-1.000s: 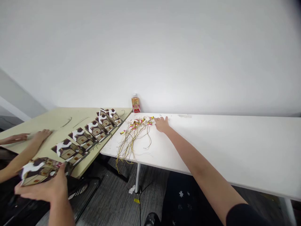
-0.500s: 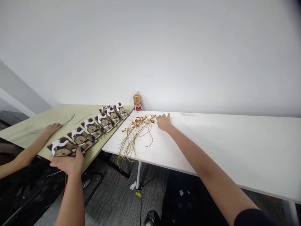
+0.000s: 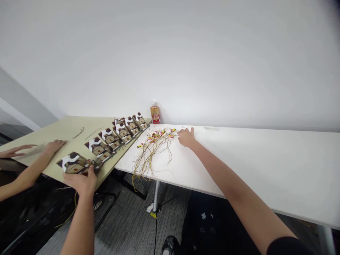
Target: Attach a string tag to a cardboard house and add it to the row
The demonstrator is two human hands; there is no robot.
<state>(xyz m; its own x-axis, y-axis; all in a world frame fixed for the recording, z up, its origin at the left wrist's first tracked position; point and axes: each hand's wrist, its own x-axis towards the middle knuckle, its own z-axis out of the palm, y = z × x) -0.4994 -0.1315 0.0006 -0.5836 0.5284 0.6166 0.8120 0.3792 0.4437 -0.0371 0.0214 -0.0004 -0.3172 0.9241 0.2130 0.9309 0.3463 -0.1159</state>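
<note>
White table (image 3: 265, 166) takes up the right side and butts against a beige table (image 3: 66, 124) on the left; the seam runs diagonally toward the wall.

A row of house-shaped paper boxes (image 3: 117, 131) with brown and white roofs lines the beige table's edge, from the back corner toward the camera. The nearest box (image 3: 75, 163) sits at the front edge of the beige table, a small gap away from the next one.

Left hand (image 3: 81, 180) is at that front edge, fingers loosely spread, fingertips touching the near side of the nearest box. It looks like a push or steadying contact, not a closed grip.

Right hand (image 3: 186, 137) is stretched out flat on the white table, palm down, fingers apart, holding nothing. The fingertips are just beside the right end of a bundle of tags on raffia strings (image 3: 155, 141). Can't tell whether they actually touch the tags. The string tails hang over the table's near edge.

A small bottle (image 3: 154, 113) with a red label stands upright against the wall behind the tags, close to the table seam.

A co-worker's hands (image 3: 53, 146) lie flat on the beige table at far left, well clear of the boxes.
</note>
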